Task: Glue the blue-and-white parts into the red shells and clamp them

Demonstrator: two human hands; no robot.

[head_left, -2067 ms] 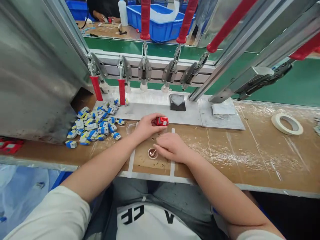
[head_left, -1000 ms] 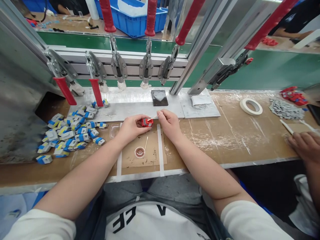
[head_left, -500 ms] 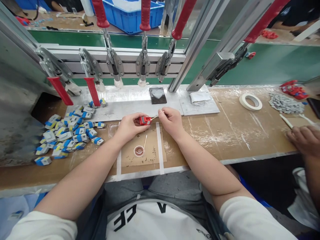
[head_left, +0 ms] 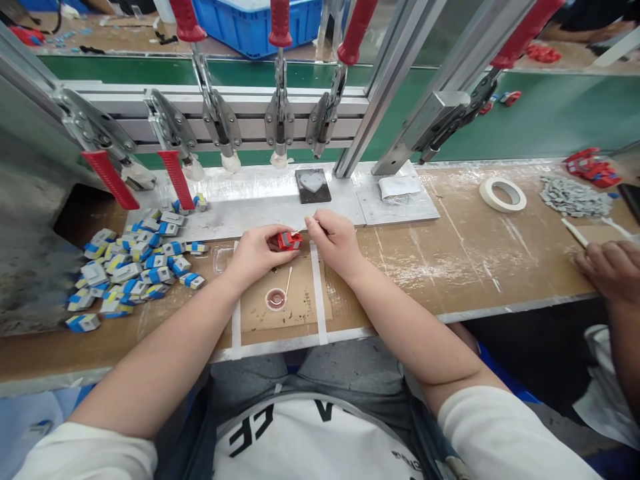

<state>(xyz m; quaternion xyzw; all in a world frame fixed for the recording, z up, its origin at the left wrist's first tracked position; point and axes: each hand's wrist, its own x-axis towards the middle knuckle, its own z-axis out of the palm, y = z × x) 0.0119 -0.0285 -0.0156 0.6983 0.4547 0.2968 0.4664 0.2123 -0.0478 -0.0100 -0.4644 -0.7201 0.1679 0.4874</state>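
Head view, looking down at the bench: left hand [head_left: 255, 253] is closed around a little red part [head_left: 289, 241], holding it just above the taped-off square of the table [head_left: 450, 267]. Right hand [head_left: 336, 241] is pinched shut on a thin stick [head_left: 299, 232] whose tip touches the red part. Another stick leans in a small cap [head_left: 275, 299] just below the hands.

The red part looks like hard plastic – light, stiff, probably a bit slick, so gripping it by the side faces seems the safe bet. The stick looks flimsy; I'd pinch it near the middle.

Left of it all sits a pile of blue and white pieces [head_left: 130, 263] – roll of tape [head_left: 503, 194] off right, plus another person's hand [head_left: 607, 270].
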